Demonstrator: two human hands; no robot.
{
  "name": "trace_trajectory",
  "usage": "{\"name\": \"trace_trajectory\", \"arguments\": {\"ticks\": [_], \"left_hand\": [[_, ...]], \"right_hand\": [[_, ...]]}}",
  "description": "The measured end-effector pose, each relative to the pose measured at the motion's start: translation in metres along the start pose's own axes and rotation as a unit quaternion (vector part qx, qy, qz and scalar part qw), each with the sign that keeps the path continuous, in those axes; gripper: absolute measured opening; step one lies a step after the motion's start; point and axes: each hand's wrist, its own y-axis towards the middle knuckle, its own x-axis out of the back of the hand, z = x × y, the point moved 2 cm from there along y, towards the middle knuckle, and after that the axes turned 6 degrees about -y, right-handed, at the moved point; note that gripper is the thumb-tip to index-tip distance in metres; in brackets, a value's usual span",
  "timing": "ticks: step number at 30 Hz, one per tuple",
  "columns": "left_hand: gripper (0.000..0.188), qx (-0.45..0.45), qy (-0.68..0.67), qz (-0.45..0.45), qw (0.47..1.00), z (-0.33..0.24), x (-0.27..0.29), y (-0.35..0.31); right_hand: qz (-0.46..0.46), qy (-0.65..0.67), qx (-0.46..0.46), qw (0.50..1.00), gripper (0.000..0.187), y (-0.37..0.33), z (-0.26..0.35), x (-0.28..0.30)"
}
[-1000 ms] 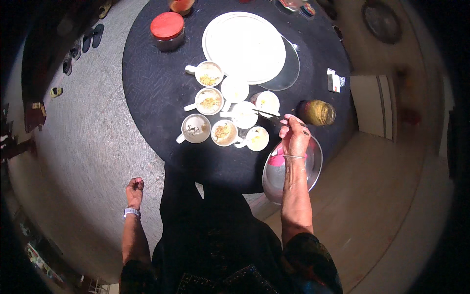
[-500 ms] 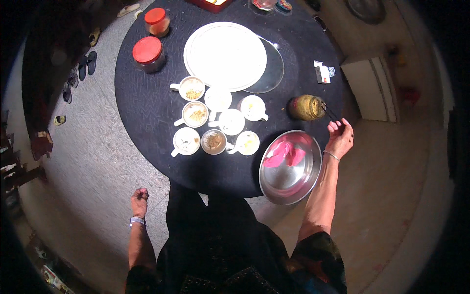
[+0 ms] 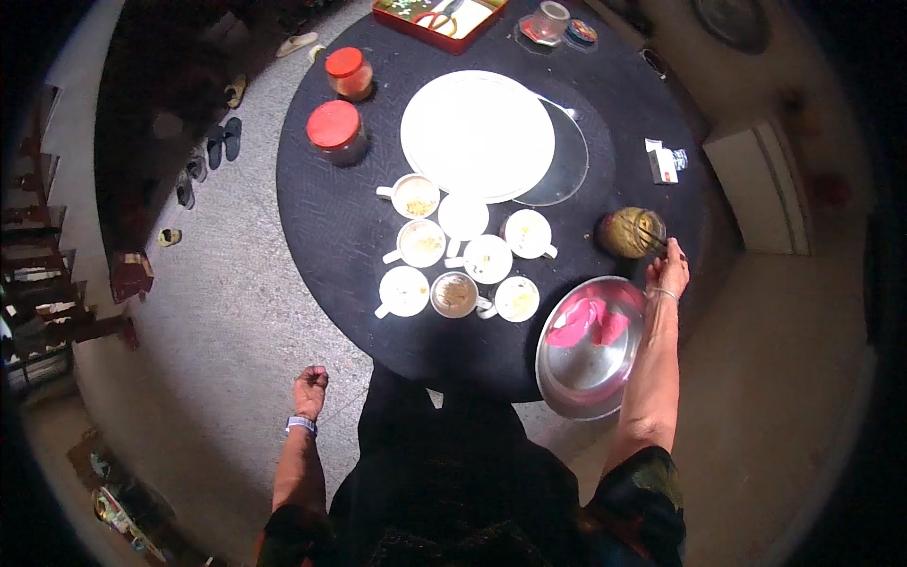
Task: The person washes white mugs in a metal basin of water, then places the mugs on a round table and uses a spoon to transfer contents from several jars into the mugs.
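On the right of the round table, a glass jar (image 3: 631, 232) of yellowish-brown contents leans toward me. Two thin dark sticks (image 3: 652, 236) stick out of its mouth, and the fingers of my right hand (image 3: 670, 272) close on their outer ends. Below the jar lies a shallow steel bowl (image 3: 567, 383) with a pink cloth-like piece (image 3: 578, 323) in it; my right forearm passes along its edge. Away from the table, over the floor at left, my left hand (image 3: 310, 389) hangs with curled fingers and no visible object.
Several white cups (image 3: 403, 291) with bits of food stand mid-table, plus a brownish cup (image 3: 454, 295). Beyond them lie a white round board (image 3: 477, 137) and a dark glass disc (image 3: 565, 156). Red-lidded jars (image 3: 335, 125), a red tray (image 3: 453, 43) and a small white box (image 3: 661, 163) sit farther out.
My right hand has closed in on the jar and now meets the sticks. The whole view has shifted, so the table sits farther right and lower. The left hand stays curled.
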Motion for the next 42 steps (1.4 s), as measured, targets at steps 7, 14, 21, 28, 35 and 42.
{"name": "trace_trajectory", "arguments": {"ticks": [7,14,21,28,35,42], "left_hand": [[0.012,-0.05,0.033,0.026,0.998,-0.077,-0.007,0.046],[0.027,-0.194,0.073,0.038,0.978,-0.2,-0.001,0.124],[0.056,-0.357,0.029,0.012,0.934,-0.4,-0.024,0.24],[0.091,-0.55,0.267,0.021,0.791,-0.531,-0.087,0.309],[0.082,-0.519,0.352,0.165,0.761,-0.547,-0.12,0.358],[0.072,-0.554,0.345,0.128,0.747,-0.562,-0.114,0.364]], "right_hand": [[0.14,0.008,0.001,0.99,0.026,-0.014,-0.003,0.011],[0.177,-0.213,-0.007,0.961,0.023,-0.058,-0.022,0.06],[0.173,-0.26,0.01,0.95,0.021,-0.154,-0.006,0.058],[0.102,-0.291,-0.006,0.951,0.022,-0.247,0.008,0.031],[0.063,-0.335,-0.021,0.94,0.02,-0.313,0.006,0.014],[0.032,-0.299,-0.056,0.952,0.02,-0.343,0.006,0.002]]}}
